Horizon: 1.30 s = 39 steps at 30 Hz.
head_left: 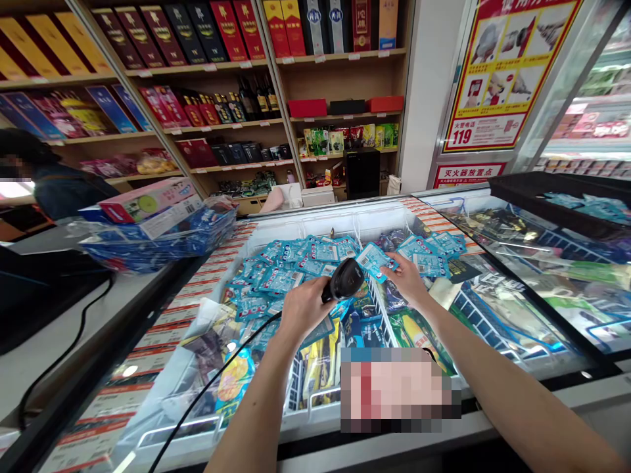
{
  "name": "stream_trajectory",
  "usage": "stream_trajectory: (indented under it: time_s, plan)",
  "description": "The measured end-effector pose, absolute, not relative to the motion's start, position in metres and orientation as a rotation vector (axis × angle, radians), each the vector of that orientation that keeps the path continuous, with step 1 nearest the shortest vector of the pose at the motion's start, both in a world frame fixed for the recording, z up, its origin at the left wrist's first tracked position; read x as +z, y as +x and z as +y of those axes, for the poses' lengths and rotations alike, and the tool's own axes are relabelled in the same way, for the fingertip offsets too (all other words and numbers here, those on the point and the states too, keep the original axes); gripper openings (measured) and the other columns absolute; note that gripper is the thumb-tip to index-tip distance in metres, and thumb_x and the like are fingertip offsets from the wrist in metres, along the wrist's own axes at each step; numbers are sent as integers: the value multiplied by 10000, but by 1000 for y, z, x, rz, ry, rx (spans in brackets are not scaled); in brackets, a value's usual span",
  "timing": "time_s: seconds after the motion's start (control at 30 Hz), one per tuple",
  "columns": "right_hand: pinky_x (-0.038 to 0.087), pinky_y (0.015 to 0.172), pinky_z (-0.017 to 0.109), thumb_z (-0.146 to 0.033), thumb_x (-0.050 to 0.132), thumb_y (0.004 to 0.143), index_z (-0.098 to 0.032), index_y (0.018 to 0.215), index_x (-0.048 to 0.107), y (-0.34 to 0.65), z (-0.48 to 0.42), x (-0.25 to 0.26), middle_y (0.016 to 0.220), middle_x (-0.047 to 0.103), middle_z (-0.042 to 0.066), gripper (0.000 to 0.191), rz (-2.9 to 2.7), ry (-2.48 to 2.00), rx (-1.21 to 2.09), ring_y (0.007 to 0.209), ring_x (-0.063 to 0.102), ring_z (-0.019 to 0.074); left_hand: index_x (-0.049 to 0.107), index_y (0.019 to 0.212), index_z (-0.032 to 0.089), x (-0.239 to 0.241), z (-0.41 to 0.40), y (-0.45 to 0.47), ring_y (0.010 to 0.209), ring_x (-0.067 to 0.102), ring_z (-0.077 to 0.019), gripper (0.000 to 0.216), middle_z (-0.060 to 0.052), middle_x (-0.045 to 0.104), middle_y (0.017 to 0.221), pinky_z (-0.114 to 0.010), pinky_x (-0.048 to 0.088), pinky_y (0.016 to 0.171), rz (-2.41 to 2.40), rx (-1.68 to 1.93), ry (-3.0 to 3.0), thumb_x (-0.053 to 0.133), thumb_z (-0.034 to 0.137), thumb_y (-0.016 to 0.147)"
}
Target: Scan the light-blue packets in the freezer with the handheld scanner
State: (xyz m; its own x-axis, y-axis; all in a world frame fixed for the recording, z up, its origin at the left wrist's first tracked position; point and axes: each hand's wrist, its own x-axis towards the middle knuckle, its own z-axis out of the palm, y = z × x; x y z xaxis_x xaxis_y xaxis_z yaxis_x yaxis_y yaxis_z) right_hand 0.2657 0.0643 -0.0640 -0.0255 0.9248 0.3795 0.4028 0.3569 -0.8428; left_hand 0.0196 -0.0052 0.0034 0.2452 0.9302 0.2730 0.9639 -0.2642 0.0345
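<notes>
Pinching a blue packet (371, 260) at its edge, the right hand (407, 279) has it jutting left — just beside a black scanner (346, 278) the left hand (303, 305) grips.

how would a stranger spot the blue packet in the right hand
In front of the shelves, find the glass-topped freezer strewn with small blue packets. Look just right of the black corded device in the left hand. The packet is the one pinched at its edge by the right hand, while its lookalike neighbours lie loose on the freezer.
</notes>
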Motion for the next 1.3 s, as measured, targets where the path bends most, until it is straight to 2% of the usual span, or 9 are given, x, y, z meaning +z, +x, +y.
stream_trajectory:
  time_s: [0.27, 0.73, 1.07, 1.3]
  plan:
    - [493, 666, 319, -417, 486, 786, -226, 1146, 527, 266, 64, -66, 1013, 630, 46, 409, -1632, -1214, 611, 763, 602, 188, 561, 982, 245, 1, -3, 18, 792, 596, -181, 262, -21, 658, 906, -245, 346, 574, -1786, -368, -2353, 478, 376, 772]
    - [482, 619, 297, -445, 497, 777, -215, 1133, 542, 266, 65, -66, 927, 645, 41, 426, -1623, -1241, 603, 660, 585, 163, 553, 988, 248, -1, -3, 18, 780, 598, -176, 247, -13, 656, 903, -241, 339, 568, -1766, -375, -2356, 503, 343, 764]
    - [480, 575, 308, -445, 526, 756, -218, 1097, 577, 265, 63, -63, 814, 654, 39, 413, -1584, -1200, 590, 636, 578, 181, 552, 997, 257, -2, -2, 18, 779, 586, -176, 258, -10, 653, 927, -242, 314, 552, -1759, -403, -2373, 484, 347, 765]
    - [495, 599, 318, -396, 496, 783, -216, 1117, 552, 266, 64, -63, 882, 659, 51, 383, -1553, -1228, 544, 702, 615, 201, 558, 1006, 256, 2, -3, 19, 782, 583, -176, 271, -10, 653, 910, -243, 313, 554, -1757, -443, -2379, 474, 361, 771]
